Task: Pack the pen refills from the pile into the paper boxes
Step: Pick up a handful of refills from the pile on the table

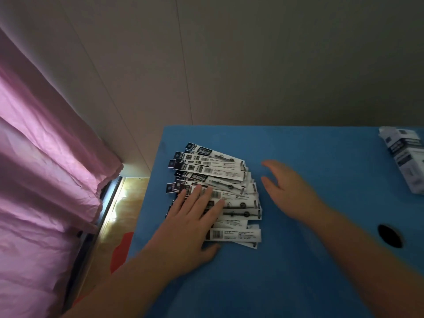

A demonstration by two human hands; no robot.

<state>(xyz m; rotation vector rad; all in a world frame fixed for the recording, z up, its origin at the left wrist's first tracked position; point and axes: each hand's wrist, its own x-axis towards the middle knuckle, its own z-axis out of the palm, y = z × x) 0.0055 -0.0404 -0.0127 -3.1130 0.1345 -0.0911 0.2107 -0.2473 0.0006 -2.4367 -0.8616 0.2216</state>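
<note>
Start from the broad blue bench (298, 260), since everything you need lies on it. The fanned pile of white-and-black packaged pen refills (220, 177) sits at its left side, near the edge; the stack of flat white-and-navy paper boxes (403, 154) lies well apart at the far right corner, partly cut off by the frame.

Your left hand (190, 226) rests flat on the near half of the pile, fingers (202, 196) straight and spread, gripping nothing. Keep it pressing there so the slippery sleeves don't slide off the edge.

Your right hand (291, 193) hovers just right of the pile, fingers apart and relaxed, blurred. I'd judge it best to square the fan first, then pinch a small aligned bundle.
</note>
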